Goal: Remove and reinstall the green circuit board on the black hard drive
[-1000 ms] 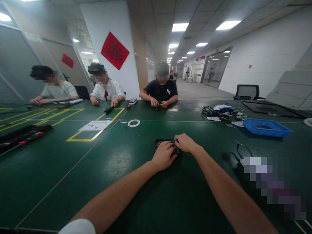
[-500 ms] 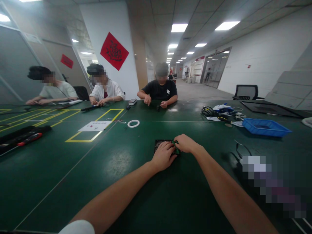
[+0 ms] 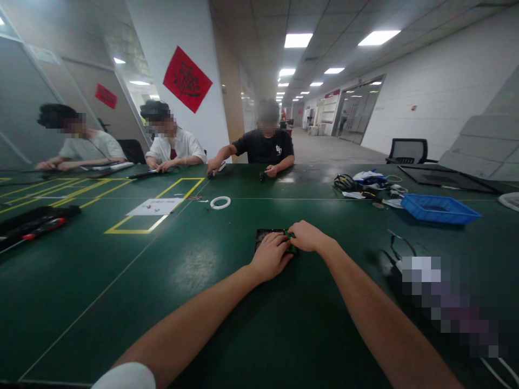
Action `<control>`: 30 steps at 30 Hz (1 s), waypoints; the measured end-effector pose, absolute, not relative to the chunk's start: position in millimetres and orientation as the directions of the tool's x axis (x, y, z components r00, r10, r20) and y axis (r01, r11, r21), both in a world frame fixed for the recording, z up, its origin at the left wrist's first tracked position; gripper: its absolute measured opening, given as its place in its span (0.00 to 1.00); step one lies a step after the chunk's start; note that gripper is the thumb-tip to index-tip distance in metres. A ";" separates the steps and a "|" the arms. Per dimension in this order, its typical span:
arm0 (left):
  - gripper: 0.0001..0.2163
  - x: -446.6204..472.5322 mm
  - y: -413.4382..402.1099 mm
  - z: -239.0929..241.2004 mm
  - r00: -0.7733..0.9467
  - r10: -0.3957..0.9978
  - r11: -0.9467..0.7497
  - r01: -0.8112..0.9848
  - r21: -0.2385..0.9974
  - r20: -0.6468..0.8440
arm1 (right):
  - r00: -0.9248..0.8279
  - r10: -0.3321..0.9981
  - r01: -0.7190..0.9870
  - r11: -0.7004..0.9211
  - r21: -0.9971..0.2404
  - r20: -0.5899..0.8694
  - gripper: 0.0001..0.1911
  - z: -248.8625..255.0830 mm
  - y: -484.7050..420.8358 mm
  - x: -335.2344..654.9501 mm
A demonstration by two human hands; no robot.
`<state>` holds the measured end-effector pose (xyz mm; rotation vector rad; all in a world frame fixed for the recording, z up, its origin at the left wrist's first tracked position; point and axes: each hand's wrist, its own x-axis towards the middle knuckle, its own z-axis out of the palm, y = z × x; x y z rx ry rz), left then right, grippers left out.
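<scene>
A small flat black device (image 3: 264, 235) with a green circuit board (image 3: 290, 249) at its right end lies on the green table (image 3: 170, 281) in front of me. My left hand (image 3: 271, 255) lies on top of the device, fingers curled and pressed down on it. My right hand (image 3: 307, 236) is closed in a pinch at the device's right edge, over the green board. What its fingertips hold is hidden.
A blue tray (image 3: 440, 209) and a tangle of cables (image 3: 365, 183) sit at the right. A white tape ring (image 3: 220, 202), a paper sheet (image 3: 155, 206) in a yellow marked box and black tools (image 3: 32, 224) lie to the left. Three people work across the table.
My hands have stayed on the device. The person in black across the table has reached a hand out to the left. The view has shifted slightly.
</scene>
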<state>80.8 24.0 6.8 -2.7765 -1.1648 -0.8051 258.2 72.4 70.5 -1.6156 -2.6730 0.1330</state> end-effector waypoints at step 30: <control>0.16 80.4 25.5 4.6 0.585 0.650 -0.725 0.668 0.166 0.486 | -0.116 0.659 0.613 0.636 -0.469 0.743 0.19 42.1 104.0 283.1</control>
